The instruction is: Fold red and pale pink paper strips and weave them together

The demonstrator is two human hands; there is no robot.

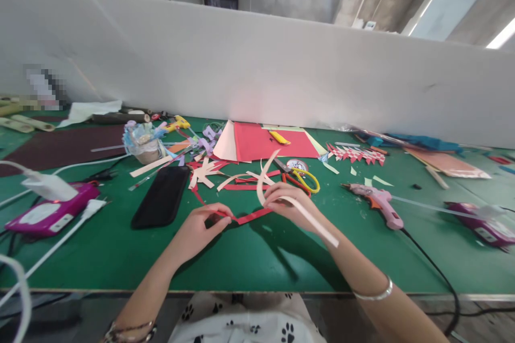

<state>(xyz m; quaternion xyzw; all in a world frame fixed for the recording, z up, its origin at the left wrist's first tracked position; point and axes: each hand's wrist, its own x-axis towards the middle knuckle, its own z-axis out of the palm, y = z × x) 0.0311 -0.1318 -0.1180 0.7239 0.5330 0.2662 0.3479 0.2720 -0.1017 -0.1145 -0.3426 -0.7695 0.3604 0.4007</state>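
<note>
Between my hands a red paper strip (254, 217) stretches just above the green table. My left hand (207, 225) pinches its left part, and the strip's tail runs up past the fingers. My right hand (290, 204) is closed on the right end of the red strip together with a cream paper strip (309, 216). The cream strip curls up on one side of the fingers and hangs down over the wrist on the other. Just beyond the right hand lie scissors (306, 179) with yellow and red handles. Loose red and cream strips (205, 173) lie beyond the left hand.
A black phone (161, 196) lies left of my hands. Red paper sheets (257, 144) with a yellow cutter (279, 138) are behind. A pink glue gun (380, 203) lies right, its cord crossing the table edge. Purple power strips (52, 217) with cables flank both sides.
</note>
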